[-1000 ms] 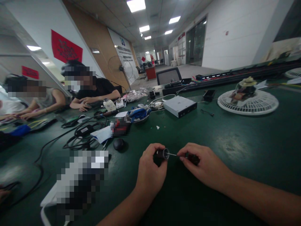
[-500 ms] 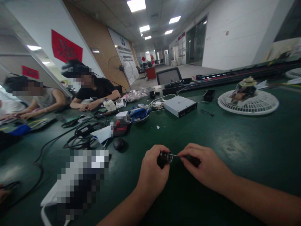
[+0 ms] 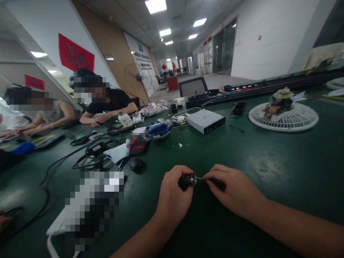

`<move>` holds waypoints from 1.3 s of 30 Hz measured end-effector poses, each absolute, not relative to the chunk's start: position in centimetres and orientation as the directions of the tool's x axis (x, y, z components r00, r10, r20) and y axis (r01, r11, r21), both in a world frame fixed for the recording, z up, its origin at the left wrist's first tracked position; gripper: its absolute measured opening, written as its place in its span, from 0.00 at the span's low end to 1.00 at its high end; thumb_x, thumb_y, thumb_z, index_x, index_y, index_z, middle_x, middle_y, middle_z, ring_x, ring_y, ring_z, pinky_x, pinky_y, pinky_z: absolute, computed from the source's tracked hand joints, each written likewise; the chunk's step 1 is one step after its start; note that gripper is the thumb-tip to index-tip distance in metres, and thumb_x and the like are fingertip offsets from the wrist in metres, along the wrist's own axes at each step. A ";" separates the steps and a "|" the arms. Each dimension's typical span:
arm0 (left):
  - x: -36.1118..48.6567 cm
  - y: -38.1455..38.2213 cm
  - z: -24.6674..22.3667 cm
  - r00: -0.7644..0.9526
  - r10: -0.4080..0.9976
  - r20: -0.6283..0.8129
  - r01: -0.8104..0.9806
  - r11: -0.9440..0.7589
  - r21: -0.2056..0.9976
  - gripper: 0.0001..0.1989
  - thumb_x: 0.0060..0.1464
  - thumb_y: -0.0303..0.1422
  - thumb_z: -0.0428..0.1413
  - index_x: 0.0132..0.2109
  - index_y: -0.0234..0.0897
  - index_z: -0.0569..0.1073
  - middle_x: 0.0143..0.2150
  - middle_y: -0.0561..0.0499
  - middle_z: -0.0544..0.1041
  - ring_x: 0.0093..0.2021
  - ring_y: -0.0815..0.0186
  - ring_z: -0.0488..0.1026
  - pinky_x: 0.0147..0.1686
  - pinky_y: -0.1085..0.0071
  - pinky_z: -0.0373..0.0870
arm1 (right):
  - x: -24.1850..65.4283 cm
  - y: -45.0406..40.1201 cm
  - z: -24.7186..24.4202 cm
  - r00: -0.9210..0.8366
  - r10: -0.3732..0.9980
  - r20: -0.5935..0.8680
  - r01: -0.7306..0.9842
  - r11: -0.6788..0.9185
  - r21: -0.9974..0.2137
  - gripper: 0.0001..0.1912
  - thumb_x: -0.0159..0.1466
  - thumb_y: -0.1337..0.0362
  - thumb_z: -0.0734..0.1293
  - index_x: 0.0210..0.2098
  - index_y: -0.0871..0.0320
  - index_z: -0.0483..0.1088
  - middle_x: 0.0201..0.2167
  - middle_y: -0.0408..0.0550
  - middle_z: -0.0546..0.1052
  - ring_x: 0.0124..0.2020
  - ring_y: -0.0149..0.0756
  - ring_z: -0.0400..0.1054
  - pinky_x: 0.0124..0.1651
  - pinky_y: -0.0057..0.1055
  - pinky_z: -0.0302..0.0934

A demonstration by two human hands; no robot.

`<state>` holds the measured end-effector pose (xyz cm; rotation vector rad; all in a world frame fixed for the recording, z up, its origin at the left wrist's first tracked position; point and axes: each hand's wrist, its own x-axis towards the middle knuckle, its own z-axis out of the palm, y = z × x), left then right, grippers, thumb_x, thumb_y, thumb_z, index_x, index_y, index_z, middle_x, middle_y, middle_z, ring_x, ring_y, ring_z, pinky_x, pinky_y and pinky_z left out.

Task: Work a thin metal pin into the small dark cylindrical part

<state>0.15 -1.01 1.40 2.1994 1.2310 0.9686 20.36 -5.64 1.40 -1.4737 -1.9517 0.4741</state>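
My left hand [image 3: 173, 195] is closed around a small dark cylindrical part [image 3: 190, 178]. Its shiny round end faces right, and my fingers cover much of the rest. In my right hand [image 3: 238, 191] a screwdriver [image 3: 220, 184] is pinched, its dark handle lying under the fingers. The thin metal shaft points left at the round end of the cylindrical part. Whether the tip sits inside that end or only touches it, I cannot tell. Both hands are low over the dark green table [image 3: 215, 150].
A grey optical drive [image 3: 205, 120] lies beyond my hands. To its right is a white fan grille [image 3: 285, 118] with a motor on top. A black mouse [image 3: 135, 164], tangled cables [image 3: 94, 157] and a white-and-dark blurred object [image 3: 91, 208] are at left. Two people sit across the table.
The cylindrical part has turned slightly in my left hand, its round end shifting a little left. The screwdriver has rolled slightly in my right fingers. One person's hands across the table have moved.
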 end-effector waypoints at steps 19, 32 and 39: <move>0.2 -1.2 1.6 0.401 0.824 0.400 0.552 -0.566 0.613 0.17 0.47 0.16 0.57 0.41 0.42 0.74 0.43 0.53 0.78 0.45 0.61 0.75 0.47 0.59 0.70 | 20.4 -5.9 1.6 -0.272 0.926 0.261 0.701 0.377 -0.606 0.12 0.65 0.69 0.65 0.43 0.51 0.77 0.39 0.41 0.77 0.35 0.31 0.72 0.37 0.30 0.65; 0.2 -1.2 1.6 0.415 0.815 0.404 0.544 -0.578 0.608 0.17 0.48 0.16 0.57 0.41 0.42 0.74 0.44 0.52 0.78 0.46 0.60 0.75 0.48 0.57 0.71 | 20.4 -5.7 1.6 -0.209 0.946 0.247 0.747 0.318 -0.583 0.12 0.66 0.69 0.64 0.44 0.52 0.77 0.40 0.42 0.77 0.36 0.33 0.72 0.37 0.33 0.65; 0.4 -1.2 1.8 0.426 0.804 0.414 0.541 -0.593 0.596 0.17 0.48 0.16 0.58 0.41 0.41 0.74 0.44 0.52 0.78 0.46 0.60 0.75 0.48 0.58 0.71 | 20.4 -5.9 1.7 -0.275 0.914 0.299 0.664 0.405 -0.628 0.12 0.66 0.69 0.64 0.45 0.53 0.77 0.41 0.43 0.77 0.37 0.32 0.72 0.39 0.31 0.66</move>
